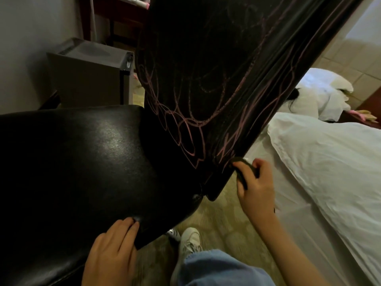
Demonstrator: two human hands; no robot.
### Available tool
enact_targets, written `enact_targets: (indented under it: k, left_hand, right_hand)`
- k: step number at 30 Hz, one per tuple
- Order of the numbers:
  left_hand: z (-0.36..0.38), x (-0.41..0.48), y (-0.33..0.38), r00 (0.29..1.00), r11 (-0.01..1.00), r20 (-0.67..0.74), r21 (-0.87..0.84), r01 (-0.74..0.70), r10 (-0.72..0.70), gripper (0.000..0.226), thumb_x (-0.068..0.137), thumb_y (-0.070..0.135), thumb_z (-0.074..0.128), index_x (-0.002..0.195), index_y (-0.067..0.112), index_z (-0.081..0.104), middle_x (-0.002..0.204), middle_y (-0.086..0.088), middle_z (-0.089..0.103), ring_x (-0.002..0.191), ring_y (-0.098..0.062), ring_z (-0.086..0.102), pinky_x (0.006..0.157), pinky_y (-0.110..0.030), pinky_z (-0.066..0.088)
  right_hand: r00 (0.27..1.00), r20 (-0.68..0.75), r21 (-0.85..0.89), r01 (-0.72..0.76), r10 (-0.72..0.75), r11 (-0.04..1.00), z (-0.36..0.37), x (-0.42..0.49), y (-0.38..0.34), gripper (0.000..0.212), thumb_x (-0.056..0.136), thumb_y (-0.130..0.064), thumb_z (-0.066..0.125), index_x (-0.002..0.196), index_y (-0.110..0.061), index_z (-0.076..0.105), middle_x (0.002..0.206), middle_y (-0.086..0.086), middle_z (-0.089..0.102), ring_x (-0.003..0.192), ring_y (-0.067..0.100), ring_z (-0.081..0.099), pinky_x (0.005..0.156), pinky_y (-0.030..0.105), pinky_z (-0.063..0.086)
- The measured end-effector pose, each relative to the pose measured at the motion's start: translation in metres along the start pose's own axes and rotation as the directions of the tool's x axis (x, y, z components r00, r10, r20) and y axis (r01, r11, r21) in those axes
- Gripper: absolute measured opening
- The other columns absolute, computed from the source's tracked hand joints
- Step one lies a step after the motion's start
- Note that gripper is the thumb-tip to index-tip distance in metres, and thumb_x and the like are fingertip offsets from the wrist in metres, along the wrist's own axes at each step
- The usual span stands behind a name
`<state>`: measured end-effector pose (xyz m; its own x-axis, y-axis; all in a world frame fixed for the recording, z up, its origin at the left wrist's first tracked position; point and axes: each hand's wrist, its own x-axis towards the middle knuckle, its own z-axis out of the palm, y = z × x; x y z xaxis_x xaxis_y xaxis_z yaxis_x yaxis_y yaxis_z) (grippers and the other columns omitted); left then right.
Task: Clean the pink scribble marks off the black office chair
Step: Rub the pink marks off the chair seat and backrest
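My left hand (111, 250) lies flat, fingers straight, on the seat (82, 162) to steady the black office chair (165, 172), while my right hand (255, 186) grips a dark cloth (242, 169) against the backrest (206, 48) bottom corner, where the pink scribble marks (185, 129) crowd.

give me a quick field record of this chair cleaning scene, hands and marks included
chair: black office chair, seat toward the camera, backrest rising behind it
marks: pink scribble marks cover the backrest, densest near its lower edge
left: left hand rests with fingers flat on the seat's near edge
right: right hand holds a dark cloth against the backrest's lower corner
nearby: white bed on the right; white sneaker on the floor
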<state>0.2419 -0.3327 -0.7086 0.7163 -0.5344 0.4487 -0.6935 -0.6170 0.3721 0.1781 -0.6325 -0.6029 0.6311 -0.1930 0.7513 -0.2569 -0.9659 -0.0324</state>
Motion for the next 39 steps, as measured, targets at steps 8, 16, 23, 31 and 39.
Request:
enact_targets:
  k: [8,16,23,31,39]
  left_hand:
    - [0.007,0.001,-0.01,0.997,0.997,0.063,0.054,-0.05,0.046,0.06,0.096,0.032,0.019,0.096,0.008,0.075,0.104,-0.014,0.07,0.102,-0.019,0.047,0.077,-0.029,0.031]
    - [0.007,-0.001,-0.011,0.997,0.997,-0.034,0.039,-0.068,0.07,0.068,0.098,0.037,0.015,0.095,0.006,0.076,0.105,-0.015,0.069,0.094,-0.025,0.061,0.071,-0.022,0.025]
    - [0.007,0.0,-0.01,0.994,0.995,-0.066,0.049,-0.085,0.088,0.047,0.086,0.025,0.034,0.092,0.004,0.075,0.102,-0.016,0.07,0.095,-0.024,0.057,0.07,-0.029,0.031]
    - [0.004,0.004,-0.007,0.994,0.993,-0.032,0.059,-0.102,0.104,0.049,0.087,0.024,0.03,0.092,0.004,0.075,0.099,-0.017,0.07,0.096,-0.021,0.053,0.071,-0.028,0.03]
    - [0.002,0.001,-0.008,0.996,0.995,0.071,0.076,-0.065,0.06,0.051,0.089,0.027,0.028,0.099,0.007,0.074,0.105,-0.013,0.069,0.088,-0.028,0.067,0.074,-0.019,0.017]
  right_hand:
    - [0.992,0.112,0.15,-0.071,0.055,0.986,-0.005,-0.018,-0.009,0.031,0.082,-0.02,0.049,0.103,-0.009,0.069,0.105,0.006,0.04,0.089,0.016,0.045,0.07,0.024,0.045]
    - [0.971,-0.232,0.144,-0.014,0.048,0.989,-0.064,0.089,-0.024,0.024,0.086,-0.01,0.058,0.107,-0.005,0.067,0.101,0.02,0.043,0.09,0.022,0.043,0.079,0.02,0.038]
    - [0.989,-0.144,0.025,-0.009,0.012,1.0,-0.035,0.075,-0.018,0.033,0.086,-0.018,0.052,0.113,-0.003,0.064,0.103,0.021,0.05,0.092,0.027,0.048,0.078,0.02,0.037]
    - [0.999,-0.038,-0.042,0.004,-0.006,0.999,-0.002,0.025,-0.021,0.035,0.089,-0.022,0.049,0.112,-0.002,0.065,0.1,0.019,0.054,0.087,0.026,0.053,0.068,0.031,0.051]
    - [0.996,0.089,-0.071,0.012,-0.006,0.997,0.024,-0.008,-0.017,0.038,0.087,-0.029,0.048,0.109,-0.003,0.066,0.092,0.014,0.055,0.076,0.023,0.053,0.055,0.028,0.049]
